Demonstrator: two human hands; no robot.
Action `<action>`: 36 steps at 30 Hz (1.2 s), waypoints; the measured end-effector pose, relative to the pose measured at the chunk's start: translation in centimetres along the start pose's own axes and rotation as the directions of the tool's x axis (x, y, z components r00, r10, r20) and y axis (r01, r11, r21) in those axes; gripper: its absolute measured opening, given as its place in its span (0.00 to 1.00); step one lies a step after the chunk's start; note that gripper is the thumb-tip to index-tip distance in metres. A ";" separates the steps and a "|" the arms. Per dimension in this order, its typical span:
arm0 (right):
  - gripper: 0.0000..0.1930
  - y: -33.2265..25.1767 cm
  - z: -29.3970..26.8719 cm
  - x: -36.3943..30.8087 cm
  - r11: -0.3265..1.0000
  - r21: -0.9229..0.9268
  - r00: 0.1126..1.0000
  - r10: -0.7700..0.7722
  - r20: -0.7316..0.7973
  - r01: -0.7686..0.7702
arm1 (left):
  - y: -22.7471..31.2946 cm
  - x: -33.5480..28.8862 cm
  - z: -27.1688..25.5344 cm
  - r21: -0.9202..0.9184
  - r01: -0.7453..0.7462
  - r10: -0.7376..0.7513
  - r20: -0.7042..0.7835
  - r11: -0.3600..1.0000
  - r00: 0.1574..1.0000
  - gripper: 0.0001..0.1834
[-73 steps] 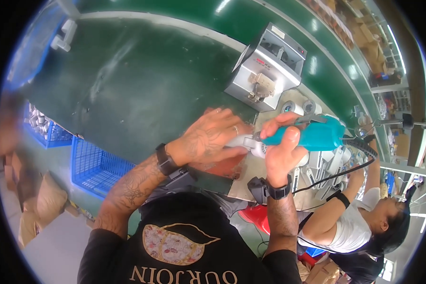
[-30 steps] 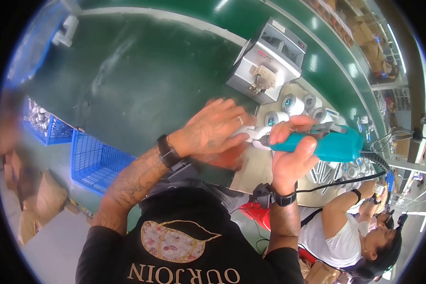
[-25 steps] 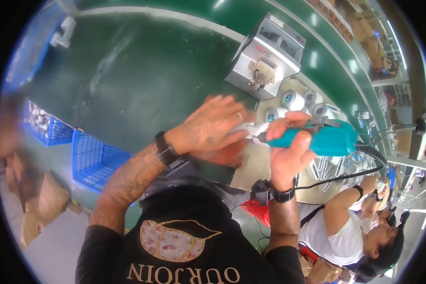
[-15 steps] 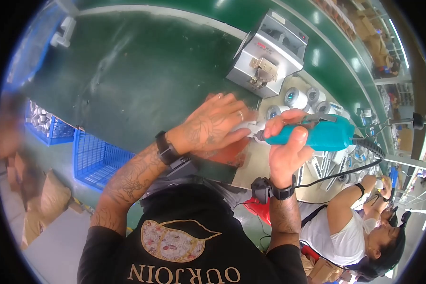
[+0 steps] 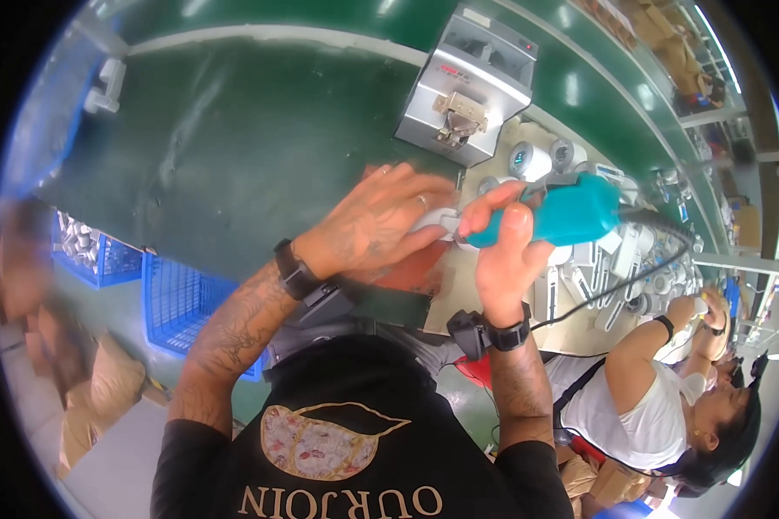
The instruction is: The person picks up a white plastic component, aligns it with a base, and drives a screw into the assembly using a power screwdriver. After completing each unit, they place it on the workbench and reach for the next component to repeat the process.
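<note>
Tattooed and wearing a dark wristband, my left hand (image 5: 368, 221) is closed round a small white plastic part (image 5: 441, 218) above a red-orange mat (image 5: 420, 272). The fingers cover most of the part, so its exact kind does not show. In my right hand (image 5: 506, 268) is a teal electric screwdriver (image 5: 584, 212), lying nearly level with its nose toward the white part. Fingers hide its bit, and I cannot tell whether it touches the part. A black cable (image 5: 662, 227) trails from the screwdriver's rear.
Beyond my hands stands a silver bench machine (image 5: 467, 86). White cylindrical units (image 5: 530, 160) and long white pieces (image 5: 610, 316) crowd the bench at right. Blue crates (image 5: 186, 298) sit at lower left. A co-worker in a white shirt (image 5: 645, 398) works at right.
The whole view has shifted slightly, moving the machine left and up in the picture. The screwdriver's nose is now closer to the white part, and its bit no longer shows. Both grips are unchanged.
</note>
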State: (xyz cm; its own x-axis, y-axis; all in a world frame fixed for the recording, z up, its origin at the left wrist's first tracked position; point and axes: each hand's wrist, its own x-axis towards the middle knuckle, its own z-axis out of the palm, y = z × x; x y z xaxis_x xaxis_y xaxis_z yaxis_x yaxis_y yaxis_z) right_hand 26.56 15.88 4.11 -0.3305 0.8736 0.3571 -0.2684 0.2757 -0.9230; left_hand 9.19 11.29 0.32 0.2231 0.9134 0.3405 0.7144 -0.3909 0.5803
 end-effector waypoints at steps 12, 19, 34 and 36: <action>0.36 -5.4 -5.2 -5.2 1.000 -0.015 0.943 -0.006 -0.332 0.001 | 1.6 -0.4 -0.4 -0.054 -0.161 0.155 -0.095 0.986 0.983 0.17; 0.39 -5.2 -6.1 -8.3 1.000 0.002 0.968 -0.028 -0.248 0.030 | 3.0 -2.6 -0.7 -0.028 -0.085 0.082 -0.075 0.996 0.994 0.23; 0.41 -4.3 -4.4 -7.6 0.996 0.006 0.981 0.086 -0.176 -0.086 | -4.2 -8.5 -6.4 -0.614 0.431 -0.701 -0.302 0.661 0.646 0.17; 0.40 -3.9 -4.2 -7.3 0.997 -0.027 0.984 0.071 -0.165 -0.076 | -5.2 -9.0 -6.9 -0.575 0.416 -0.679 -0.373 0.704 0.632 0.17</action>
State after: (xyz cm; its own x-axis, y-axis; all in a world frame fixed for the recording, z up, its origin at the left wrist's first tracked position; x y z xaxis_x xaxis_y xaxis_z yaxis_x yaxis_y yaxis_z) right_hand 33.79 10.12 4.57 -0.1951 0.9450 0.2625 -0.2184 0.2190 -0.9510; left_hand -1.07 4.31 -0.64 -0.5917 0.8002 0.0974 0.2144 0.0397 0.9759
